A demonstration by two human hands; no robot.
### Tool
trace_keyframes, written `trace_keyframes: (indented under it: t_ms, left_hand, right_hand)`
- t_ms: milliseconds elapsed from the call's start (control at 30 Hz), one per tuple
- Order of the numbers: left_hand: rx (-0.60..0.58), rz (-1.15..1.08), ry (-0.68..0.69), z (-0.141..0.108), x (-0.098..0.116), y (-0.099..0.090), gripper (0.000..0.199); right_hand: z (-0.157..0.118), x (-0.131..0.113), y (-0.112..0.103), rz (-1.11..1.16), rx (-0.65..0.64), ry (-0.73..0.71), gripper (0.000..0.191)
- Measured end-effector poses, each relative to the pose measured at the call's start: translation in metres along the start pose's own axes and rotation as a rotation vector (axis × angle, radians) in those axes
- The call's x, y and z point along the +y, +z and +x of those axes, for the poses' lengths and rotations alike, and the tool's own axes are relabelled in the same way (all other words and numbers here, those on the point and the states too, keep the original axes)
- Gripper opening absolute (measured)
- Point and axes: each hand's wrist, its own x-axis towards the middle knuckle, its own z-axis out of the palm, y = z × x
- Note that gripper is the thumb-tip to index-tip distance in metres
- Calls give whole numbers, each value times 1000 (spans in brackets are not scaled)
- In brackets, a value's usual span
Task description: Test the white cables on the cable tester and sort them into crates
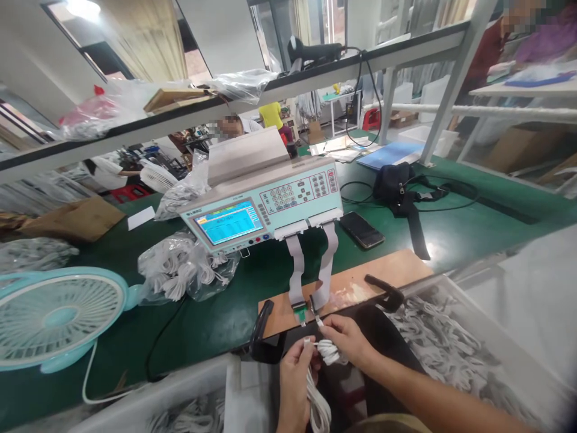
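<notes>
My left hand [295, 382] is closed around a coiled white cable [319, 404], a small white plug [307, 341] showing at its fingertips. My right hand [349, 338] pinches a white cable end [320, 322] at the near tip of the right-hand grey ribbon cable [325, 264]. A small white coil [328, 352] hangs between the hands; whether it belongs to the same cable I cannot tell. Beside it, a green circuit board [302, 314] ends the left ribbon cable [296, 270]. Both ribbons run up to a tester [270, 204] with a lit blue screen.
A wooden board [392, 270] lies along the bench edge, with black armrests [261, 331] before it. White bins of cables [451, 343] stand at both sides. Bagged cables [174, 264], a turquoise fan [63, 316], a phone [362, 230] and a black bag [396, 186] occupy the green bench.
</notes>
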Motion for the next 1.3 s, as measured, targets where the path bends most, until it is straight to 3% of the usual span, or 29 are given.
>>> trace_keyframes:
  t_ms: [233, 367, 500, 667, 900, 1133, 1300]
  left_hand:
    - [-147, 403, 221, 9, 10, -16, 36]
    - [-195, 457, 242, 10, 15, -17, 36]
    - [-262, 412, 257, 11, 14, -7, 37]
    - [-119, 250, 230, 11, 14, 4, 35]
    - [-6, 212, 253, 15, 13, 5, 31]
    - [15, 11, 212, 16, 0, 13, 34]
    - [27, 76, 282, 20, -8, 10, 40]
  right_hand:
    - [0, -4, -2, -36, -45, -35, 31]
    - [-1, -8, 0, -21, -38, -27, 31]
    - [-2, -14, 7, 140, -17, 101, 35]
    - [-2, -21, 16, 273, 53, 242, 34]
    - [-1, -24, 15, 286, 31, 249, 34]
    - [-2, -30, 15, 310, 11, 237, 33]
    - [-3, -30, 15, 276, -22, 220, 36]
